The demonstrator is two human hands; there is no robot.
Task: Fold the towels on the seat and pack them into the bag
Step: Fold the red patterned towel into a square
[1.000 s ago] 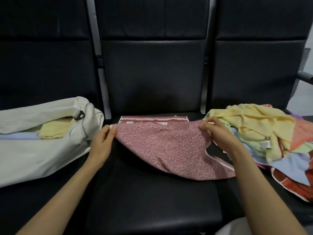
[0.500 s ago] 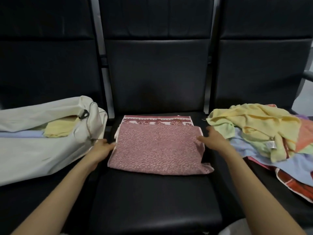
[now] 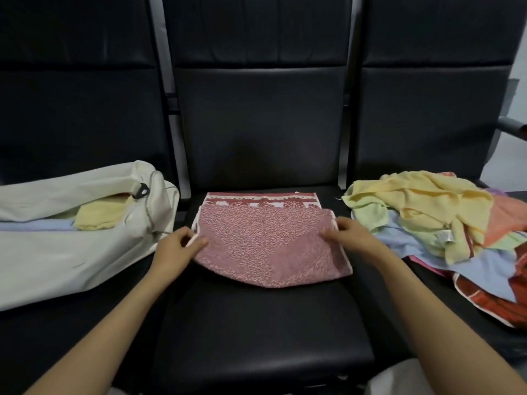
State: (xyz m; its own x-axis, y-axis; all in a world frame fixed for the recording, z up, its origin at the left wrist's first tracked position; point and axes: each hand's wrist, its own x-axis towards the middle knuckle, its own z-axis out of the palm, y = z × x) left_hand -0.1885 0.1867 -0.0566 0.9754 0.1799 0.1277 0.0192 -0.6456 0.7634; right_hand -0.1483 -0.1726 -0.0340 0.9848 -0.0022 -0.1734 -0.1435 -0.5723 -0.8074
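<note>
A pink-red patterned towel (image 3: 268, 243) lies partly folded on the middle black seat (image 3: 256, 332), its bordered far edge showing. My left hand (image 3: 179, 246) pinches the towel's left edge and my right hand (image 3: 346, 236) grips its right edge; the front part sags slightly off the seat. A cream bag (image 3: 65, 232) lies open on the left seat with a folded yellow towel (image 3: 98, 216) and a pale blue one inside. On the right seat sits a loose pile of towels (image 3: 436, 220) in yellow, green, blue, orange and red.
Three black padded seats stand in a row with tall backrests behind. A metal armrest (image 3: 512, 128) juts out at the far right. The front half of the middle seat is bare black padding.
The towel was folded over and laid flat half a second ago. Both hands now hold its side edges nearer the front, and the front part is lifted slightly.
</note>
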